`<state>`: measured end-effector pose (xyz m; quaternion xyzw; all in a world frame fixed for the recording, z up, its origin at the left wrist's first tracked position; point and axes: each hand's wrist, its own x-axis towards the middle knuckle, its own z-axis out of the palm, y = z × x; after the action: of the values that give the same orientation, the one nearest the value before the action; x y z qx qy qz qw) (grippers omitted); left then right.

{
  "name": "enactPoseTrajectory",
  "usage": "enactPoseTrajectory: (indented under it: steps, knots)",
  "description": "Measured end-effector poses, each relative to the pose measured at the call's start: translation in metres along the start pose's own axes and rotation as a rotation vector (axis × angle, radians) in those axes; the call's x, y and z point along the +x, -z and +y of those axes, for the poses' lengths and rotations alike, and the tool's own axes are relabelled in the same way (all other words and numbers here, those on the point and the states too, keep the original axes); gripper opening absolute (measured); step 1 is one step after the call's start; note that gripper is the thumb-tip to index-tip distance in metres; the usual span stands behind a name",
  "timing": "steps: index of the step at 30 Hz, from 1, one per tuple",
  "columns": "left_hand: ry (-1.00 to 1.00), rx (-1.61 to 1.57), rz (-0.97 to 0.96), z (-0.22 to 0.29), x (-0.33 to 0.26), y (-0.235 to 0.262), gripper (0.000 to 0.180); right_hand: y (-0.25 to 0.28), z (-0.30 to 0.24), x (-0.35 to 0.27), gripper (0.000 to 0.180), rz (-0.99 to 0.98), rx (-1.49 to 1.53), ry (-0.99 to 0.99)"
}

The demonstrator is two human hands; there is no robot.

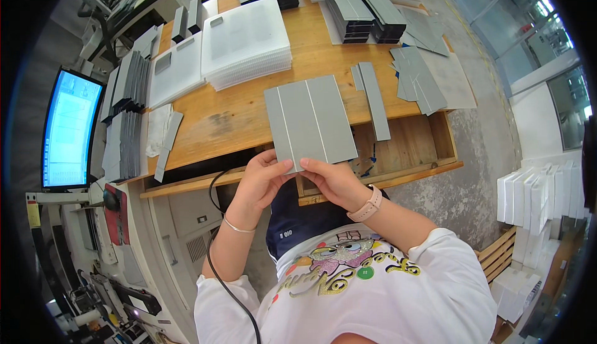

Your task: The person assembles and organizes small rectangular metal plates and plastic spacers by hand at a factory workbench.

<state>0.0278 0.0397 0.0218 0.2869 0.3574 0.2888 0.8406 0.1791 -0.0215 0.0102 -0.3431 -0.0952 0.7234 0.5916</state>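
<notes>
A flat grey panel (pixel 306 117) with two thin pale lines across it is held up over the table's front edge. My left hand (pixel 266 176) grips its near edge, thumb on top and the other fingers partly hidden beneath. Close beside it, my right hand (pixel 333 182) pinches the same edge, thumb on the upper face. To the right of the panel, a long narrow grey strip (pixel 374 101) lies on the wooden table (pixel 230 120), with a short grey piece (pixel 357 77) against it.
An open wooden drawer (pixel 429 142) juts out below the tabletop. White sheets (pixel 245 39) are stacked toward the back, with grey stacks (pixel 348 11) behind to the right. Loose grey panels (pixel 420 80) lie at right. A monitor (pixel 71 129) stands at left, and a black cable (pixel 214 257) hangs near my left arm.
</notes>
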Motion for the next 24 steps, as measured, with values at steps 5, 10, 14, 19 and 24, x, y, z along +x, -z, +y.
enactPoseTrajectory:
  steps: [5,10,14,19,24]
  knots:
    - [-0.004,-0.021,-0.01,0.002,0.0,0.0,0.035,-0.001,-0.001,0.001,0.025,-0.008,0.015,-0.017]
    - [-0.034,0.031,0.03,0.003,0.0,-0.003,0.034,0.001,0.0,0.002,0.025,-0.004,0.014,0.006]
    - [-0.048,0.037,0.097,0.003,-0.005,0.0,0.031,-0.003,-0.003,0.002,0.025,-0.019,0.008,0.003]
    - [-0.048,0.0,0.129,0.015,-0.017,0.002,0.028,-0.005,-0.013,-0.006,0.026,-0.044,-0.021,-0.077]
    - [-0.065,0.055,0.079,0.032,-0.03,-0.003,0.027,0.017,-0.038,-0.036,0.028,-0.244,-0.792,-0.268]
